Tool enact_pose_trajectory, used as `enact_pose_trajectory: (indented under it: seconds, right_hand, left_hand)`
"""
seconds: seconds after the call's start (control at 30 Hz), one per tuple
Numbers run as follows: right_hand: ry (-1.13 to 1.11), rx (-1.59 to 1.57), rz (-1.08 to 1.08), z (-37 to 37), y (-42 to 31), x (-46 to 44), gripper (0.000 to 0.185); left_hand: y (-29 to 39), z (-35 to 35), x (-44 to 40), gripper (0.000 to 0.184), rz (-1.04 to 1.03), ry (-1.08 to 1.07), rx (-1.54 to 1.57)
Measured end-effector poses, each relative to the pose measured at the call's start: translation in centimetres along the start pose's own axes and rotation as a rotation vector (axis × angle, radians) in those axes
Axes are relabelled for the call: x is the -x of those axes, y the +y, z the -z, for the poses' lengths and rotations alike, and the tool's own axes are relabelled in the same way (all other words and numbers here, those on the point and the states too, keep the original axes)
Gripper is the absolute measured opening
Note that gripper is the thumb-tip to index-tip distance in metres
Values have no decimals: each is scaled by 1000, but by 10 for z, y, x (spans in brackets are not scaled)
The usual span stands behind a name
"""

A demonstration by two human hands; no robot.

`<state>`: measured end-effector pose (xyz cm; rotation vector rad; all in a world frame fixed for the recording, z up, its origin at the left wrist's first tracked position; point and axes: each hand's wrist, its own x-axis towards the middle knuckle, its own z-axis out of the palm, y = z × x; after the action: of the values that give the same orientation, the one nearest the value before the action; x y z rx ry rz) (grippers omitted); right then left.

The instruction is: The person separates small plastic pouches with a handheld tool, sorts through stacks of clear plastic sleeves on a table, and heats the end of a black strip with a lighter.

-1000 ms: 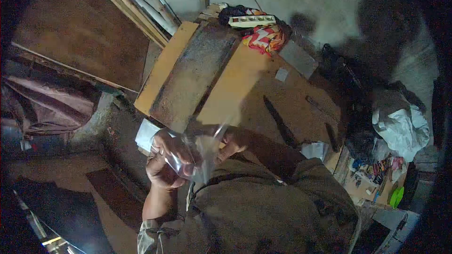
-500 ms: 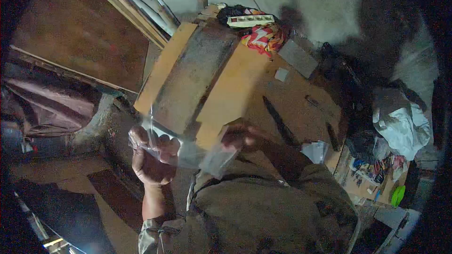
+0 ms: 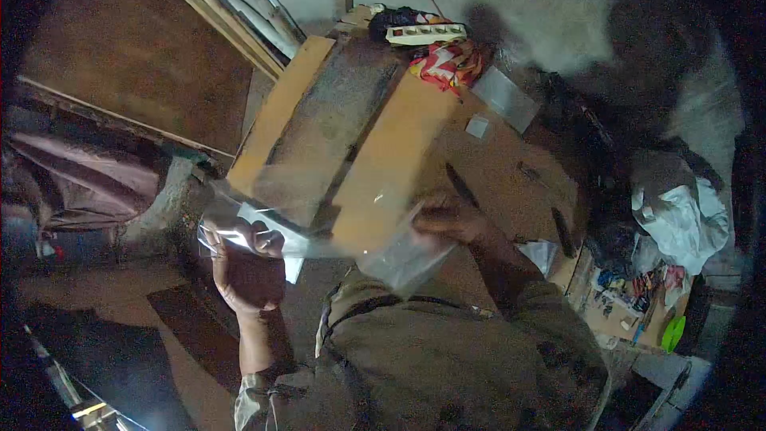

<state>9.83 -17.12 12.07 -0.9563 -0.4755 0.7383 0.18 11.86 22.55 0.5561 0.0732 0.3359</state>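
Observation:
A clear plastic sheet or bag [image 3: 391, 259] stretches between my two hands, above the near edge of the wooden board [image 3: 383, 168]. My left hand [image 3: 247, 263] has its fingers curled round the shiny left end of the plastic. At the other end, my right hand [image 3: 451, 227] pinches the plastic; it is slightly blurred and its fingertips are partly hidden. Behind the plastic, beside my left hand, white sheets [image 3: 294, 270] show at the board's near left corner.
A power strip [image 3: 427, 33] and a red patterned cloth [image 3: 448, 65] lie at the board's far end. Clear plastic [image 3: 507, 100] and a small white square [image 3: 477, 127] rest nearby. At the right are a white bag [image 3: 684, 219], small tools [image 3: 638, 287] and a green object [image 3: 674, 334].
My hands have moved apart, the left one leftwards and the right one rightwards, and the plastic between them is now spread wider. More of the white sheets shows beside my left hand.

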Motion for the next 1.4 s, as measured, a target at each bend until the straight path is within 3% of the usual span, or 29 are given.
enact_pose_trajectory:
  seconds: [0.2, 0.37, 0.43, 0.47, 0.53, 0.57, 0.8, 0.9, 0.97, 1.1, 1.2, 1.3, 1.37, 1.4]
  right_hand:
    - [-406, -201, -352, -4, 72, 24, 27]
    - [-505, -246, -464, -12, 94, 35, 27]
    - [-474, -247, -476, -12, 93, 36, 27]
    - [-440, -240, -476, -10, 92, 37, 27]
    - [-346, -214, -477, -6, 86, 34, 27]
    - [-288, -198, -471, -3, 81, 33, 28]
    - [220, 3, -395, 27, 45, 37, 28]
    - [187, -32, -224, 23, 17, 28, 27]
    - [385, 185, -237, 9, 2, 20, 14]
    - [475, 246, -306, 14, 1, 17, 16]
    - [296, 574, -283, 9, -6, 16, 22]
    - [354, 80, -148, 6, 10, 23, 37]
    - [120, 207, -274, -13, -7, 5, 54]
    - [124, 207, -274, -25, -15, 0, 54]
  left_hand:
    - [-1, -4, 0, 30, -5, 14, -78]
    - [-1, 5, -2, 27, 44, -30, -57]
    - [0, 4, -1, 22, 49, 1, -7]
    - [2, 6, 2, 22, 10, 53, -164]
    - [1, 1, -5, 20, -16, -38, -86]
    - [3, -11, -2, 19, -52, 303, -152]
    - [14, 7, -11, 20, -37, -85, -87]
    - [14, 13, -11, 18, -75, 15, -2]
    - [10, 9, -10, 17, -119, 70, -81]
    - [6, 8, -13, 15, -135, 85, -151]
    - [3, -1, -12, 12, -111, 140, -202]
    - [1, -5, -11, 9, -79, 91, -291]
    - [-4, -9, -10, 9, -57, 79, -330]
    - [-10, -16, -8, 9, -54, 78, -329]
